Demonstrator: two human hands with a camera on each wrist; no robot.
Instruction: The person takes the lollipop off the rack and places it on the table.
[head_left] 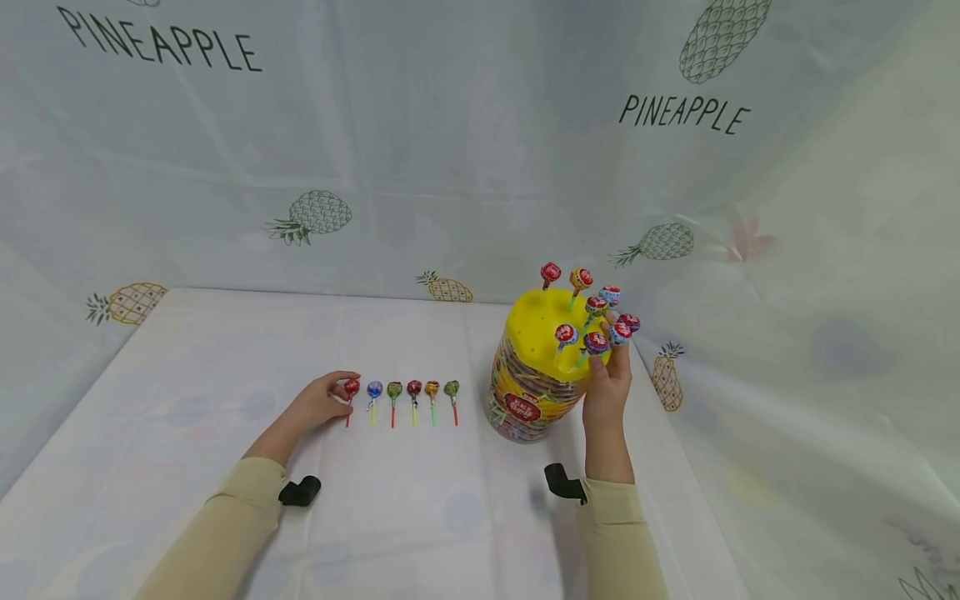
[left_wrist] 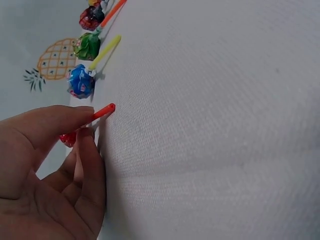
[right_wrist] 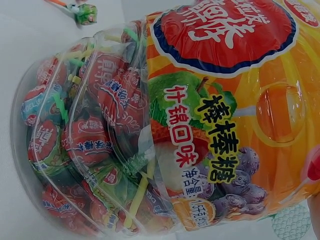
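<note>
My left hand (head_left: 324, 402) pinches a red-wrapped lollipop (head_left: 352, 387) between thumb and fingers, at the left end of a row of lollipops on the table. Its orange-red stick (left_wrist: 106, 112) points out past the fingertips in the left wrist view. My right hand (head_left: 609, 396) is raised at the right edge of the yellow lid (head_left: 536, 333) of a large lollipop jar (head_left: 517, 400). Its thumb lies just below a purple lollipop (head_left: 596, 342); its fingers reach behind a blue-and-red lollipop (head_left: 620, 333). I cannot tell whether they grip either one.
A blue lollipop (head_left: 374, 389), a green one (head_left: 394, 390) and several more continue the row rightward on the white tablecloth (head_left: 405, 508). More lollipops, including a red one (head_left: 551, 273), stand in the lid. Wrapped lollipops (right_wrist: 90, 137) fill the clear jar. A pineapple-print curtain (head_left: 450, 167) hangs behind.
</note>
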